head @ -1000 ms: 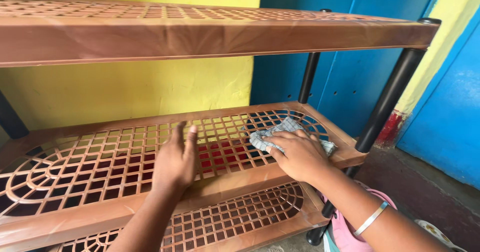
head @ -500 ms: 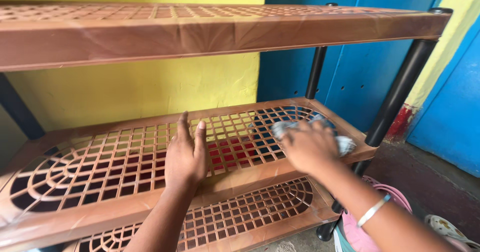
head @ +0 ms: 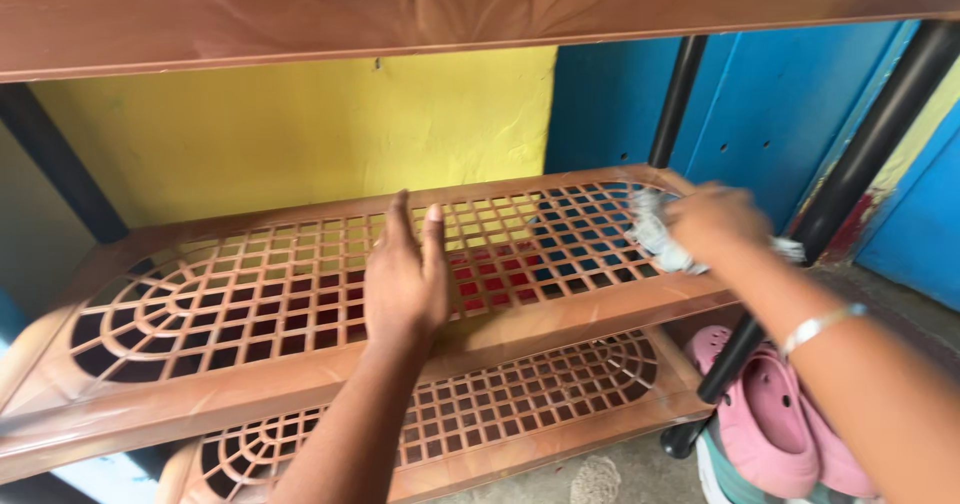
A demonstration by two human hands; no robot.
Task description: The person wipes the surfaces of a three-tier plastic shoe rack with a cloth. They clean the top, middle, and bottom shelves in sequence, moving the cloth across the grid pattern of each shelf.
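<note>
fingers of left hand (head: 405,274) straight and spread flat, palm down on middle shelf (head: 230,304) of brown plastic rack. right hand (head: 712,222) fingers curled tight around crumpled grey cloth (head: 655,236), blurred, pressed on shelf's right end by black post (head: 860,154). pink clogs (head: 775,419) on floor below right wrist. lower shelf (head: 520,409) under left fingers.

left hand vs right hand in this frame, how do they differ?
The left hand lies flat and open on the middle shelf, holding nothing; the right hand grips a pale cloth at the shelf's right end. The left looks sharp; the right is motion-blurred. Only the right wrist wears a silver bangle. Both are over the same shelf.
</note>
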